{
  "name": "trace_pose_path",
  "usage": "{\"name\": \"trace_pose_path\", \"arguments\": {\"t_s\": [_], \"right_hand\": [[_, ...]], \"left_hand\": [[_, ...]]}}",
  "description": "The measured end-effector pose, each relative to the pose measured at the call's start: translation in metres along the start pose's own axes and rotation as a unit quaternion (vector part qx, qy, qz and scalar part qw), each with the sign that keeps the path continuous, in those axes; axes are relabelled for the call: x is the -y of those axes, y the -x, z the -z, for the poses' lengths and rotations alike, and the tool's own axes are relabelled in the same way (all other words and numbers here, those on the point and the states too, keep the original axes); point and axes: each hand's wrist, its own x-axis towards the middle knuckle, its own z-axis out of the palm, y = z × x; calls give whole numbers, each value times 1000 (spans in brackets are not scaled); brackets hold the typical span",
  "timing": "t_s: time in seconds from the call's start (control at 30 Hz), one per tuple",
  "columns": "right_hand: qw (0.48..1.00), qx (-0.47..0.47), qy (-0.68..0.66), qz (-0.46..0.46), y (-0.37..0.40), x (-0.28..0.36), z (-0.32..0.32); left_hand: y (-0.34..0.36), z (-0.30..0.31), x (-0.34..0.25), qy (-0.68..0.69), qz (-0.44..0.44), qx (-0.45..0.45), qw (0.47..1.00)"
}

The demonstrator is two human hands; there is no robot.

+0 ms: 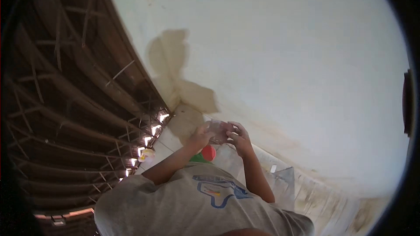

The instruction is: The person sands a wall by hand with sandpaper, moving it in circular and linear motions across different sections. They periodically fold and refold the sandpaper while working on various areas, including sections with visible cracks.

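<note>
A see-through, faintly pinkish piece of plastic (218, 130) is held up between my two hands in front of my chest. My left hand (200, 137) is closed on its left side. Curled around the right side are the fingers of my right hand (239, 138). Its exact kind I cannot tell. Just below the hands, a round red thing (209, 152) shows, and a green thing (198, 158) lies beside it, partly hidden by my shirt.
A pale wall (284, 52) fills the upper right, with a shadow on it. Dark wooden roofing (78, 105) spans the left. A small white object (273, 168) is at the lower right, near a grey sheet-like thing (284, 182).
</note>
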Motion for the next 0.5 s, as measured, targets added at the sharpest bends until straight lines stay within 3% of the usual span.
{"name": "trace_pose_path", "arguments": {"t_s": [0.03,0.13,0.23,0.37,0.47,0.5], "right_hand": [[1000,-6,15,10,-3,8,-3],[987,-49,136,70,-35,14,-1],[956,-108,251,106,-83,31,-12],[963,-94,243,70,-143,79,-58],[992,-58,108,33,-193,95,-89],[999,-47,26,4,-211,96,-92]], "left_hand": [[-9,2,2,15,4,-5,1000],[-33,12,6,-91,-157,18,983],[-54,35,-39,23,-114,164,980],[-96,73,-99,34,-154,180,971],[-127,110,-129,159,-129,177,963],[-140,129,-134,99,-119,178,972]]}}
